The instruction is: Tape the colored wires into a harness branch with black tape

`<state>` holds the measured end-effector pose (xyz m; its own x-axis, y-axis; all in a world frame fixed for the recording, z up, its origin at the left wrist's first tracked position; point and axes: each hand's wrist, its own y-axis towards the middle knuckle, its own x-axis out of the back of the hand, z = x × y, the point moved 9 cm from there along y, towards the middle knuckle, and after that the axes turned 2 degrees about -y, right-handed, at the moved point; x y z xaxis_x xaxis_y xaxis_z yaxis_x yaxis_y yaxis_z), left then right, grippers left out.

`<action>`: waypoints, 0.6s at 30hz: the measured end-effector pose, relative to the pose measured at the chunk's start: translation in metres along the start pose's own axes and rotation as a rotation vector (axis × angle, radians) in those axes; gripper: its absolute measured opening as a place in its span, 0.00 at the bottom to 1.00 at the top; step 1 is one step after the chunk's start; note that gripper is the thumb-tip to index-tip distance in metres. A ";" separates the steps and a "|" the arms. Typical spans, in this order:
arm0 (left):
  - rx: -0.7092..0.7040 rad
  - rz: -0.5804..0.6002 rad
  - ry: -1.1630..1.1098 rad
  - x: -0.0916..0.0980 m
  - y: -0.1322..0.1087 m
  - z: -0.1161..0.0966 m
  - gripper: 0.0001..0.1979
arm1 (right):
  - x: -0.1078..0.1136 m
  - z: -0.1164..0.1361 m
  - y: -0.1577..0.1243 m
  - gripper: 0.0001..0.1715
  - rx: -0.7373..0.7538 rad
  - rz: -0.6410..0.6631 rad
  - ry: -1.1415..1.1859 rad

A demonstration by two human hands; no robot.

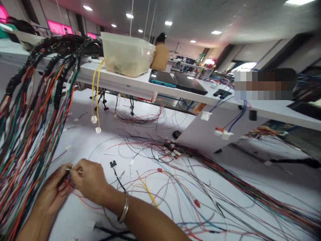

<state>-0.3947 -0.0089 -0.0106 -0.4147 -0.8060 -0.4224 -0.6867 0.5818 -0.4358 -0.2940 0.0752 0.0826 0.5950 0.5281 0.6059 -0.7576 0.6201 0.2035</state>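
On the left of the table, my two hands meet beside the hanging bundle of coloured wires [32, 144]. My left hand [51, 194] is closed on a small dark piece with red and pink wires [71, 188] running from it; fingers hide most of this piece. Thumb and fingertips of my right hand [90, 177] pinch a thin, light-coloured strip [80, 171] at the dark piece. What the strip is, I cannot make out. Just right of my right hand lies a black connector [113, 164] on a dark sleeved lead.
Loose wires [175, 187] spread over the white tabletop, joining a long harness [240, 187] on the right. Above runs a shelf [120, 80] with a plastic bin [127, 55] and two dark phone-like devices [162, 78]. White connectors [98, 130] hang on yellow wires. People [160, 53] are beyond.
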 end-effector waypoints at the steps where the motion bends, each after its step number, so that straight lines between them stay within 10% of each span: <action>1: -0.010 0.002 0.006 -0.001 0.000 0.000 0.09 | 0.000 -0.009 0.000 0.05 -0.042 -0.011 0.070; 6: -0.034 0.184 -0.082 -0.023 -0.003 0.001 0.17 | 0.004 -0.027 -0.004 0.06 -0.105 -0.065 0.322; 18: -0.034 0.103 -0.041 -0.010 -0.007 0.001 0.20 | 0.024 -0.019 -0.001 0.11 -0.039 -0.081 0.345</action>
<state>-0.3848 -0.0046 -0.0037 -0.4596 -0.7366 -0.4961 -0.6621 0.6565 -0.3614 -0.2736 0.0985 0.0822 0.7132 0.6372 0.2922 -0.6975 0.6862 0.2063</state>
